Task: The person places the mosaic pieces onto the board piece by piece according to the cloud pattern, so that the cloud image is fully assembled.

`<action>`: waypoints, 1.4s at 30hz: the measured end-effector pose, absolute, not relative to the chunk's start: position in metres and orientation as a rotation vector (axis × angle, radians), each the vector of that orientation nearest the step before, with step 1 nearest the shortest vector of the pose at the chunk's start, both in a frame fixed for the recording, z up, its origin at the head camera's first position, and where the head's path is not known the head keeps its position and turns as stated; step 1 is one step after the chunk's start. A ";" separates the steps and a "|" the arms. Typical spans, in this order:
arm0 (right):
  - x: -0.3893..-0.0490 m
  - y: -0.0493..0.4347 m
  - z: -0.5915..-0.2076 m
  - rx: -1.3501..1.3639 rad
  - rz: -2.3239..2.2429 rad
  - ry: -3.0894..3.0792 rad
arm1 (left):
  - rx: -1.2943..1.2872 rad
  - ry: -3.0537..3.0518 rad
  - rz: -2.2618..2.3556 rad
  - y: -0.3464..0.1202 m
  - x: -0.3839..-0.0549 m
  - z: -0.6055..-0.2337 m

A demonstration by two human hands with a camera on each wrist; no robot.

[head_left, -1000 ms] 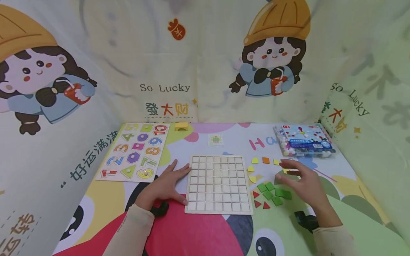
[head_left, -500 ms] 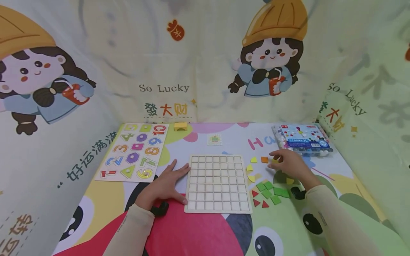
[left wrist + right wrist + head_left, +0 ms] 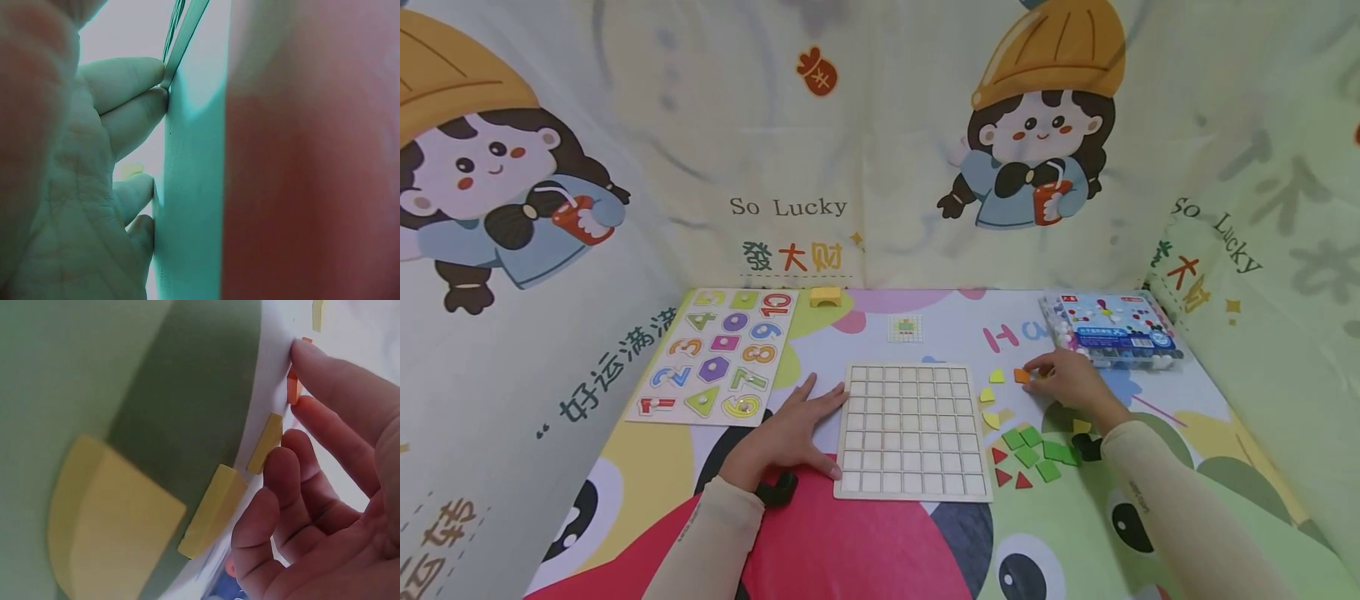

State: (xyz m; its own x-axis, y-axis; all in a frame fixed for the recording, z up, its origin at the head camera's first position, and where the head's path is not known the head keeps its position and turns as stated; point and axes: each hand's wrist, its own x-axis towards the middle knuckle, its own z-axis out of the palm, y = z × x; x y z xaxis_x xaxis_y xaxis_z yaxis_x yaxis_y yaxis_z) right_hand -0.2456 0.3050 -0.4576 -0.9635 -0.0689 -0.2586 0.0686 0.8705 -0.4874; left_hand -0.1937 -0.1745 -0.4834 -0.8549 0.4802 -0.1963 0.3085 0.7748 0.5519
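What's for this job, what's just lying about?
Likely in play: grid board (touched by left hand), orange square (pinched by right hand), yellow pieces, green pieces, red triangles, pattern card.

Likely lying about: number puzzle, clear case, yellow arch block.

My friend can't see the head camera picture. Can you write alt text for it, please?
A person's right hand touches an orange square, while the left hand, spread wide, rests against the left edge of a pale grid board. Yellow pieces, green squares and red triangles lie to the board's right, and a number puzzle lies further left.
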 end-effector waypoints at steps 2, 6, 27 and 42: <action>-0.245 0.304 -0.458 0.019 -0.747 2.770 | 0.606 2.640 0.742 -0.174 -0.194 -0.483; -0.245 0.306 -0.459 0.027 -0.758 2.771 | 0.601 2.638 0.747 -0.174 -0.193 -0.483; -0.244 0.292 -0.450 -0.066 -0.746 2.845 | 0.577 2.651 0.736 -0.173 -0.193 -0.483; -0.258 0.215 -0.431 -0.480 -0.790 2.938 | 0.585 2.645 0.735 -0.174 -0.194 -0.482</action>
State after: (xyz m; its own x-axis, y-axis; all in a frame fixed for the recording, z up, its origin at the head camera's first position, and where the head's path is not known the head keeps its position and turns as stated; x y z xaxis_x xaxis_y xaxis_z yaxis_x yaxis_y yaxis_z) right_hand -0.2579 0.2152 -0.4308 -0.9496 -0.3126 0.0214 -0.2812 0.8199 -0.4986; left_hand -0.1938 -0.1743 -0.4817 -0.8602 0.4677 -0.2033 0.2959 0.7823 0.5481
